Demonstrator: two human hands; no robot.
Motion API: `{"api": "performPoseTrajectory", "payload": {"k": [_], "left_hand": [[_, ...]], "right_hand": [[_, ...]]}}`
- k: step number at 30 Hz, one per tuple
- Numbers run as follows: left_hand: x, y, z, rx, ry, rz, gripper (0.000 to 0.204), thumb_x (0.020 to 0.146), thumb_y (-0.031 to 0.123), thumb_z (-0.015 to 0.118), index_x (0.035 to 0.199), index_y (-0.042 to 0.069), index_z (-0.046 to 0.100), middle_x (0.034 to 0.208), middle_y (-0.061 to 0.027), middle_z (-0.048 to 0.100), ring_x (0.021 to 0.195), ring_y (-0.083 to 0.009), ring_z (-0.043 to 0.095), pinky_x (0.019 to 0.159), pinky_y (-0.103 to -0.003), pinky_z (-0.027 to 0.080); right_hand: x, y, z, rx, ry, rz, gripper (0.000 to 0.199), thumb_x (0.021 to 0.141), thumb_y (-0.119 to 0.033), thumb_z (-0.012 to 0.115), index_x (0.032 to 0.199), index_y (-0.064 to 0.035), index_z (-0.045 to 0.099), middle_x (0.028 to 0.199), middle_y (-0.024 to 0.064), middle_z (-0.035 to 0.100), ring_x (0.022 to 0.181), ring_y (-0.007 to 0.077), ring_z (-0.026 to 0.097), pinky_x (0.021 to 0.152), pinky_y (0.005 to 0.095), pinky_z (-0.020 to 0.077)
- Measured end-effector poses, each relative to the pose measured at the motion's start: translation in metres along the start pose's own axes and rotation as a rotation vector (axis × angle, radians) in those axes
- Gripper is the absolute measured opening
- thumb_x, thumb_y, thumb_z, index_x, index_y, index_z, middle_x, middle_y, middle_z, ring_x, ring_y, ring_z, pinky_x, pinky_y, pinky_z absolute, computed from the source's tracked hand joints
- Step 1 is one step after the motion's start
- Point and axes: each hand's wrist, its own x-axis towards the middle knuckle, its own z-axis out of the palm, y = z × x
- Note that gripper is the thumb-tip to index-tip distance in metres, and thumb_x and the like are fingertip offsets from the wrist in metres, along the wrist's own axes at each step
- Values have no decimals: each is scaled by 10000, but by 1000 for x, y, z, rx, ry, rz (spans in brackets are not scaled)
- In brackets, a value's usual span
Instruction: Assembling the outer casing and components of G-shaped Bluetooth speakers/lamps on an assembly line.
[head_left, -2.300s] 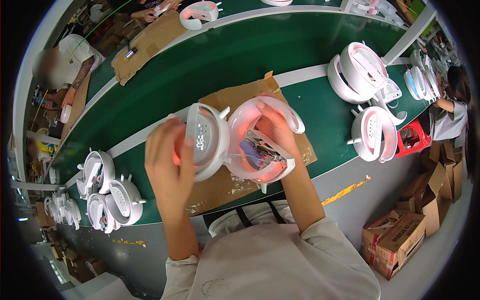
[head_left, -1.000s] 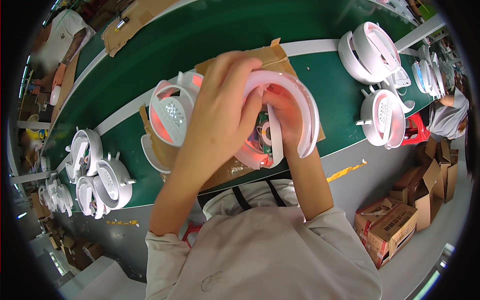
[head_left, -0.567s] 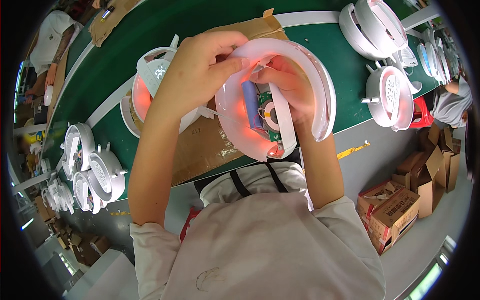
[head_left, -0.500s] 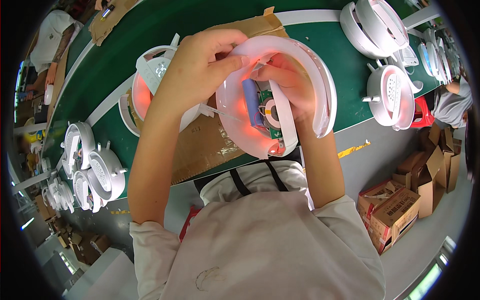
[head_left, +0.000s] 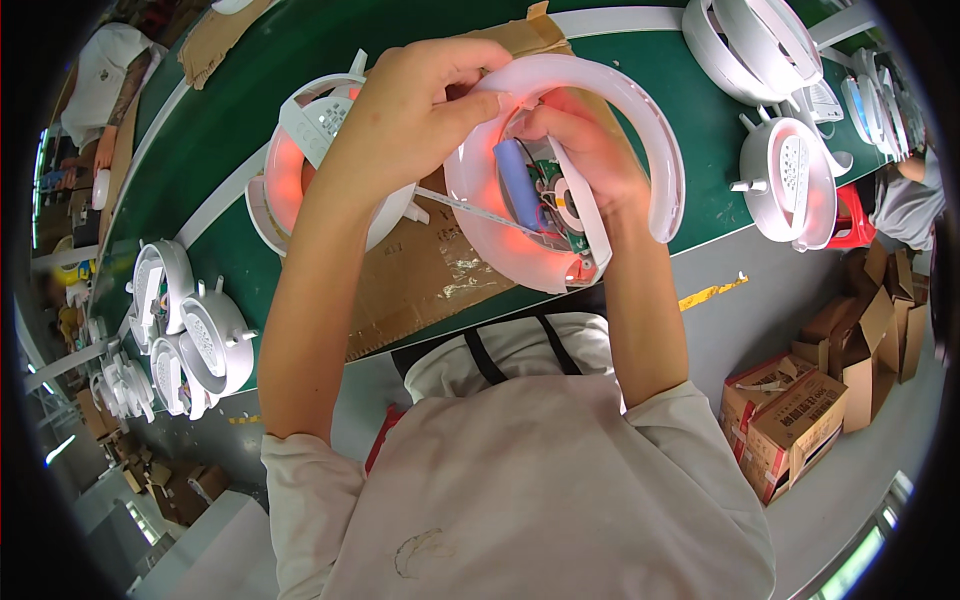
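Both hands hold up a curved white plastic housing, lit red from inside. My left hand is closed on its upper left rim, the thumb in front and the fingers partly hidden behind. My right hand reaches into the ring's opening, its bent fingers gripping the inner edge near the top. Within the housing show a blue cylindrical battery and a green circuit board with a round part and thin wires. A white strip-like panel stands beside the board, against my right hand.
Under the housing lies a cardboard sheet on the green table. A similar white unit, glowing red, sits left of my left forearm. More white housings stand at left and right. Cardboard boxes are on the floor at right.
The housing has moved slightly up and right and turned a little in my hands. Both hands keep their hold. At the far upper left, another person's hand has left the cardboard piece.
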Motion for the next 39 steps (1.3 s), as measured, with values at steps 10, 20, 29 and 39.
{"api": "performPoseTrajectory", "payload": {"k": [10, 20, 29, 39], "left_hand": [[17, 4, 7, 241, -123, 11, 98, 790, 65, 606, 845, -12, 578, 621, -70, 537, 566, -139, 487, 562, -271, 423], [20, 10, 16, 434, 82, 298, 390, 760, 73, 623, 1138, 34, 532, 1014, -151, 586, 897, -262, 596, 768, -338, 473], [23, 17, 6, 223, 56, 157, 324, 830, 27, 525, 1153, 1, 525, 977, -203, 618, 881, -354, 610, 772, -379, 473], [24, 19, 6, 399, 127, 19, 309, 850, 43, 506, 1155, -3, 505, 961, -230, 610, 847, -382, 607, 739, -422, 473]], "right_hand": [[1, 9, -8, -1, -50, 10, 185, 724, -51, 559, 880, 12, 634, 796, 77, 623, 745, 138, 588, 657, 264, 472], [5, 10, -8, 195, -223, -315, 413, 949, -364, 492, 944, 23, 635, 864, 85, 631, 810, 134, 579, 736, 272, 462], [-11, -6, -18, -49, 83, -520, 641, 744, -240, 759, 1274, -44, 456, 1135, 94, 597, 1079, 198, 556, 1024, 350, 360], [-54, -34, -22, -104, 254, -281, 1017, 629, -369, 825, 1389, 47, 291, 1158, 130, 546, 1046, 186, 547, 878, 317, 451]]}}
